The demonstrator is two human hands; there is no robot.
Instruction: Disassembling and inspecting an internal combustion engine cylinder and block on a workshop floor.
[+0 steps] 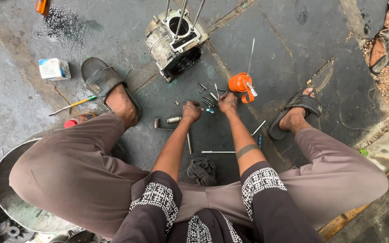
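Upper centre of the frame, engine block: the grey crankcase point(173, 42) stands on the wet stone floor point(293, 40) with long studs rising from it, well apart from your hands.
Lower left, basin: a round metal pan point(5, 189) sits beside your left knee, dark engine parts next to it.
Centre right, oil can: the orange oil can point(241, 83) with its long spout stands just beside your right hand.
Centre, fasteners: a scatter of bolts point(209, 100) lies between the oil can and your hands.
Right hand point(227, 103): fingers curled down onto the bolts, touching them; I cannot tell whether one is pinched.
Left hand point(192, 110): closed in a loose fist near a small metal sleeve point(174, 119); its contents are hidden.
Step in hand: sorting and picking fasteners, by my judgement.
Next move: calls for singling out one bolt cleanly from the pile.
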